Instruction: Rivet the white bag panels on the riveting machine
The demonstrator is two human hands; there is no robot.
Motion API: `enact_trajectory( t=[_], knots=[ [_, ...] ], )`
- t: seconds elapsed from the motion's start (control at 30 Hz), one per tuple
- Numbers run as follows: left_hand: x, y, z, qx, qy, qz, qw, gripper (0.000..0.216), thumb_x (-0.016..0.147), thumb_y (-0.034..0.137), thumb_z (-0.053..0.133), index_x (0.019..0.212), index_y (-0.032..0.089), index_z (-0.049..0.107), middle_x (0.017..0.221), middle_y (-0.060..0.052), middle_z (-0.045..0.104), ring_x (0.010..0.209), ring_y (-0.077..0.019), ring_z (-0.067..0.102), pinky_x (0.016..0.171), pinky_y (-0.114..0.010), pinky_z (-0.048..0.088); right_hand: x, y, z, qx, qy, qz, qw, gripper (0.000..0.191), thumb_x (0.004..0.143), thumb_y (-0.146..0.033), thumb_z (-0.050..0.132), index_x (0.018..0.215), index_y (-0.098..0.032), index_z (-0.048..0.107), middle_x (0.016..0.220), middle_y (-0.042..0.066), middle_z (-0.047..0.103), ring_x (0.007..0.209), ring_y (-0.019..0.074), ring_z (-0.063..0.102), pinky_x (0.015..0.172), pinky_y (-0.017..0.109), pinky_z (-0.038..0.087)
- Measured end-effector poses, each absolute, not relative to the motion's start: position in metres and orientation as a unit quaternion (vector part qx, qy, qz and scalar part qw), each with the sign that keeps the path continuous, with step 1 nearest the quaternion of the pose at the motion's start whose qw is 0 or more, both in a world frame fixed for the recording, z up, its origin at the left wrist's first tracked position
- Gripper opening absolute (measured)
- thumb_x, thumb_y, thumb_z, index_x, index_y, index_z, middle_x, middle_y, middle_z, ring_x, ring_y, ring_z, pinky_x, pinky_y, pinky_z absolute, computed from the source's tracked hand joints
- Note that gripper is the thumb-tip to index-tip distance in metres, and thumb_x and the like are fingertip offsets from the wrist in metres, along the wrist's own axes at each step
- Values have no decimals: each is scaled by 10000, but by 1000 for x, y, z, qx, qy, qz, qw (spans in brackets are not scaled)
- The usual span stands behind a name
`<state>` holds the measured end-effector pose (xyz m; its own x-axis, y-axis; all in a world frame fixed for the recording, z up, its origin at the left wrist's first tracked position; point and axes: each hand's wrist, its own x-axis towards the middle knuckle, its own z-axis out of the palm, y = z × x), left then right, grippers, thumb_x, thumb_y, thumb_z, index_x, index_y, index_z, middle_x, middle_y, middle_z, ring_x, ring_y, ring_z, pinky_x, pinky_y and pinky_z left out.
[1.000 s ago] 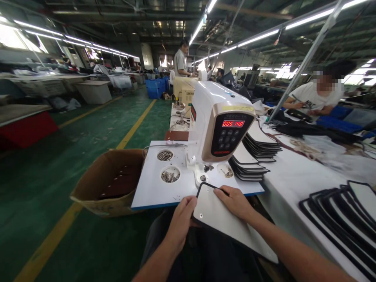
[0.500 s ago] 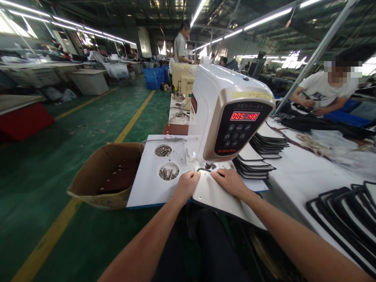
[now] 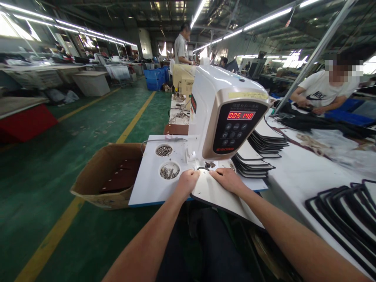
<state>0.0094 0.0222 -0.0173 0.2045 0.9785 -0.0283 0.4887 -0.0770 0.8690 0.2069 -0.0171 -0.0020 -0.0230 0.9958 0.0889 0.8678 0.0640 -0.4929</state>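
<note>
A flat white panel with a black rim [image 3: 219, 196] lies on the white machine table [image 3: 149, 188], its far corner pushed under the head of the white and gold machine [image 3: 223, 113]. My left hand [image 3: 187, 182] grips the panel's left edge with curled fingers. My right hand [image 3: 227, 179] presses on top of the panel near that corner, fingers pinched at its edge. The machine's red display [image 3: 241, 115] reads 005 148. Two round cups of small metal parts [image 3: 167, 171] are set into the table left of my hands.
Stacks of similar black-rimmed panels lie behind the machine [image 3: 255, 164] and at the right on the long white bench [image 3: 346, 215]. An open cardboard box [image 3: 108, 178] stands on the green floor at the left. A seated person in a white shirt [image 3: 323, 94] works at the far right; another stands farther back.
Both hands have pushed the panel forward from my lap onto the table, bringing its corner under the machine head. In the last half second they have barely shifted.
</note>
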Motion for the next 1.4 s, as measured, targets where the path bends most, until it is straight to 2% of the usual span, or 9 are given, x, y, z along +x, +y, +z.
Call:
enact_trajectory(
  t=[0.27, 0.43, 0.57, 0.63, 0.7, 0.77, 0.93, 1.2, 1.4],
  knots=[
    [5, 16, -11, 647, 553, 327, 412, 407, 782, 506, 514, 541, 180, 480, 550, 32, 445, 592, -112, 403, 558, -265, 272, 204, -20, -7, -672, -676, 181, 243, 551, 921, -587, 404, 543, -191, 465, 569, -6, 532, 600, 140, 467, 567, 269, 271],
    [-17, -25, -14, 586, 526, 358, 502, 386, 799, 539, 521, 805, 169, 629, 709, 8, 628, 640, -132, 530, 587, -250, 377, 191, -50, -23, -708, -578, 219, 340, 535, 924, -591, 381, 564, -201, 448, 567, -7, 507, 608, 156, 472, 562, 269, 308],
    [-30, -52, -15, 641, 531, 340, 438, 390, 855, 548, 460, 785, 183, 579, 713, 7, 619, 668, -150, 537, 630, -268, 378, 182, -92, -43, -684, -537, 285, 404, 420, 905, -580, 452, 957, -205, 633, 835, 28, 659, 763, 202, 602, 657, 290, 454],
    [-29, -54, -10, 705, 523, 310, 366, 353, 887, 495, 431, 748, 191, 546, 721, -6, 610, 708, -162, 539, 665, -280, 356, 181, -103, -43, -671, -550, 252, 429, 478, 884, -547, 522, 1225, -215, 566, 1070, 68, 664, 917, 228, 629, 775, 327, 495],
    [-23, -50, -2, 758, 496, 270, 326, 311, 905, 444, 410, 764, 197, 537, 746, -23, 614, 731, -171, 542, 676, -287, 333, 181, -102, -34, -652, -595, 172, 436, 519, 869, -528, 561, 1280, -212, 544, 1213, 102, 621, 1081, 257, 589, 904, 366, 469],
    [-14, -43, 4, 793, 464, 244, 310, 290, 909, 421, 404, 787, 199, 545, 769, -36, 620, 736, -174, 539, 676, -289, 319, 181, -93, -22, -627, -650, 139, 406, 427, 885, -526, 546, 1172, -218, 615, 1173, 94, 644, 1103, 258, 573, 936, 365, 439],
    [-3, -23, 4, 793, 444, 256, 330, 336, 902, 454, 411, 722, 197, 531, 701, -7, 576, 691, -156, 510, 630, -277, 294, 176, -64, -6, -655, -642, 202, 343, 413, 945, -555, 418, 834, -224, 637, 762, 16, 664, 750, 184, 596, 678, 277, 409],
    [1, 4, -11, 751, 520, 271, 305, 400, 923, 455, 345, 639, 197, 457, 626, 16, 506, 643, -132, 459, 614, -281, 265, 180, -21, -13, -679, -618, 163, 360, 422, 921, -509, 433, 665, -204, 572, 707, 11, 643, 697, 157, 545, 649, 261, 341],
    [8, 14, -19, 753, 537, 260, 277, 422, 925, 474, 311, 657, 204, 494, 693, -23, 597, 679, -153, 492, 643, -290, 292, 184, -2, -14, -697, -618, 164, 324, 417, 887, -433, 462, 550, -190, 502, 620, 22, 592, 634, 141, 491, 593, 264, 290]
  ],
)
